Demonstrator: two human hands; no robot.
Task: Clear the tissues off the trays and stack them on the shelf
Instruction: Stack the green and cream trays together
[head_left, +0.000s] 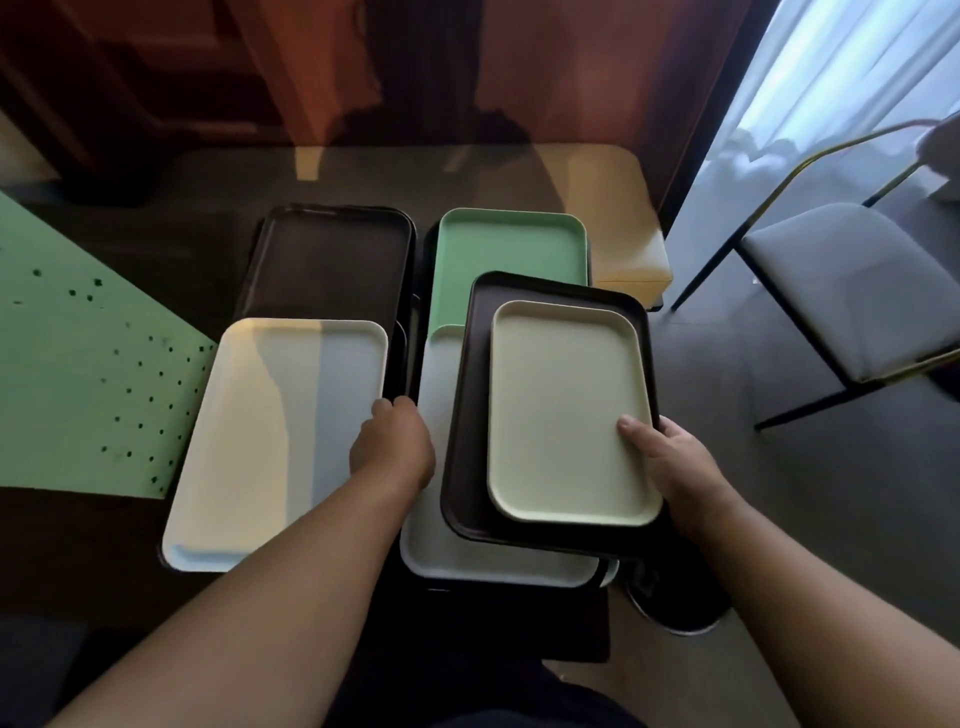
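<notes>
A small cream tray (563, 405) lies inside a larger dark brown tray (470, 441). My right hand (675, 467) grips their right edge, thumb on the cream tray. Under them lies a white tray (441, 545), and behind it a green tray (498, 249). My left hand (392, 441) holds the right edge of a large white tray (270, 431) at the left, which overlaps a dark brown tray (327, 260) behind it. All the trays rest on a low surface. No tissues are visible on any tray.
A green perforated panel (78, 374) lies at the left. A chair with a grey seat and black legs (852, 291) stands at the right by a curtained window. A tan bench top (618, 208) is behind the trays. A shoe (670, 603) shows below the trays.
</notes>
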